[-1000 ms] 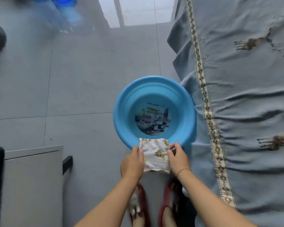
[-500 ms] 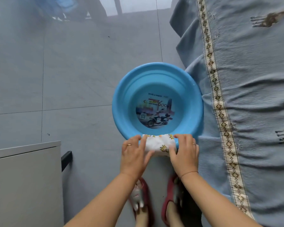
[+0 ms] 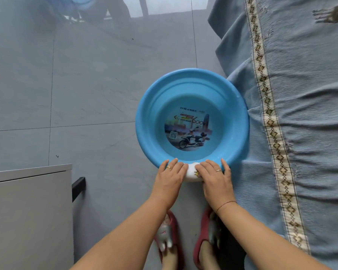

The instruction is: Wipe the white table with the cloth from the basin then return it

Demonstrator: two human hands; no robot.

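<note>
A round blue basin [image 3: 150,106] stands on the grey tiled floor, with a printed scooter picture on its bottom. The white patterned cloth [image 3: 192,173] is draped over the basin's near rim. My left hand [image 3: 169,177] lies flat on the cloth's left part, fingers straight, reaching the rim. My right hand [image 3: 215,178] presses flat on the cloth's right part. Only a small strip of cloth shows between the two hands. A corner of the white table [image 3: 27,211] fills the lower left.
A bed with a blue-grey cover [image 3: 300,114] and a patterned band runs down the right side, touching the basin. My feet in red slippers [image 3: 168,238] stand just below the basin. Open floor tiles [image 3: 76,84] stretch to the left and beyond.
The cloth hung from both hands a second ago; it now lies over the basin's near rim with both hands flattened on it. The basin looks closer in view.
</note>
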